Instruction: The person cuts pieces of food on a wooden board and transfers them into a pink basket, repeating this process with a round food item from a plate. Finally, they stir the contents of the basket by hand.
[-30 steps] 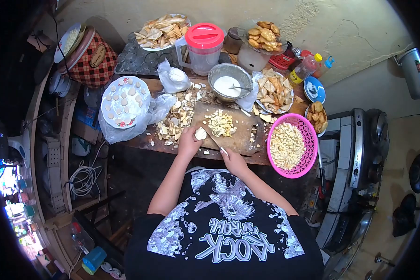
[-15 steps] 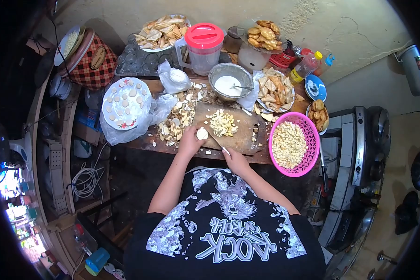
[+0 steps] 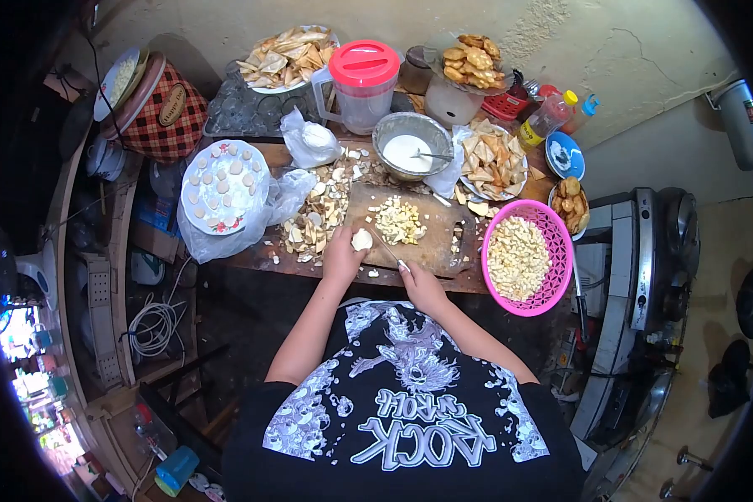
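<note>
My left hand (image 3: 342,252) is closed round a pale, peeled piece of root (image 3: 361,240) at the near left part of the wooden cutting board (image 3: 368,203). Just to the right, my right hand (image 3: 418,280) grips the handle of a knife (image 3: 386,247), whose blade points up and left toward the piece. Beyond the blade lies a heap of small yellowish cubes (image 3: 399,222). Peels and scraps (image 3: 314,219) cover the table left of the board. Right of the board stands a pink basket (image 3: 566,266) with chopped pale cubes (image 3: 519,260) in it.
A metal bowl (image 3: 384,132) of white liquid with a spoon stands behind the board. At the left is a white plate (image 3: 259,180) with small round discs. Plates of folded pastries (image 3: 494,159), a red-lidded pitcher (image 3: 364,92) and bottles (image 3: 550,115) line the back. A stove (image 3: 644,259) is far right.
The knife blade has tilted slightly near the piece in my left hand. Both hands keep nearly the same places, and the camera view has shifted very slightly.
</note>
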### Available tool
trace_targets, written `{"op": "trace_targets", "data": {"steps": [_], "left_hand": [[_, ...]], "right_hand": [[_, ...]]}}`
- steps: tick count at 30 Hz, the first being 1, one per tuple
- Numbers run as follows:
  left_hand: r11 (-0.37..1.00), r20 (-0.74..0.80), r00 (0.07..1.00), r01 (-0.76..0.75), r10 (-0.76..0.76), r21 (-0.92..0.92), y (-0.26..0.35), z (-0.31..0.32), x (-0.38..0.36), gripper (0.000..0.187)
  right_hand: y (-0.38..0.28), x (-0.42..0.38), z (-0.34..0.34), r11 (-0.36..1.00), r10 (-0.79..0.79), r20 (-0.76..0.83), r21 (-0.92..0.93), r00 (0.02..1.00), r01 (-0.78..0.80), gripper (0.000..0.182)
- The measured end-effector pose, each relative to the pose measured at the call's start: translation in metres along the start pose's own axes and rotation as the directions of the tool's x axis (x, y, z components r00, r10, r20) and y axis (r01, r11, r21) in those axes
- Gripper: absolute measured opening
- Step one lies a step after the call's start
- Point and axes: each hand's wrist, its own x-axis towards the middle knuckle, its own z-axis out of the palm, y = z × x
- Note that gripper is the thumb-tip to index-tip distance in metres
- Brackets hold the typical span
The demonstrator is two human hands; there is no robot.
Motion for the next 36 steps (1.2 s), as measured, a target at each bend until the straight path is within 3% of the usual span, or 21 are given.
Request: {"op": "trace_targets", "data": {"steps": [3, 6, 15, 21, 22, 25, 26, 30, 36], "left_hand": [[0.998, 0.023, 0.999, 0.047, -0.046, -0.045, 0.011, -0.006, -0.002, 0.042], [0.999, -0.032, 0.998, -0.048, 0.047, -0.016, -0.002, 0.001, -0.001, 0.04], [0.999, 0.035, 0.999, 0.018, -0.017, -0.031, 0.009, -0.008, -0.001, 0.038], [0.975, -0.003, 0.998, -0.068, 0.07, 0.211, 0.022, -0.021, 0.015, 0.024], [0.973, -0.014, 0.985, -0.165, 0.169, 0.161, 0.022, -0.02, 0.023, 0.028], [0.88, -0.021, 0.905, -0.407, 0.424, 0.246, 0.033, -0.003, 0.035, 0.037], [0.87, 0.106, 0.898, -0.441, 0.428, 0.22, 0.028, 0.007, 0.04, 0.044], [0.78, 0.249, 0.797, -0.597, 0.55, 0.187, 0.023, 0.026, 0.049, 0.044], [0.725, 0.26, 0.755, -0.653, 0.602, 0.218, 0.02, 0.026, 0.057, 0.043]], "right_hand": [[-0.003, 0.0, 0.001, 1.0, -0.017, 0.018, -0.026, 1.0, 0.017, 0.036], [-0.002, 0.0, 0.002, 0.999, -0.021, 0.021, -0.047, 1.0, 0.022, 0.036], [-0.002, 0.004, 0.008, 0.988, -0.003, 0.05, -0.156, 0.999, 0.011, 0.035], [0.007, 0.007, 0.016, 0.979, -0.016, 0.04, -0.204, 0.999, 0.024, 0.035], [0.006, 0.007, 0.016, 0.978, -0.023, 0.038, -0.208, 0.999, 0.03, 0.034], [0.002, 0.006, 0.017, 0.973, -0.023, 0.027, -0.23, 0.999, 0.029, 0.034], [0.001, 0.005, 0.017, 0.972, -0.024, 0.027, -0.232, 0.999, 0.03, 0.034], [-0.002, 0.005, 0.018, 0.968, -0.028, 0.024, -0.25, 0.999, 0.033, 0.033], [0.007, 0.008, 0.029, 0.965, -0.066, -0.027, -0.255, 0.997, 0.057, 0.032]]}}
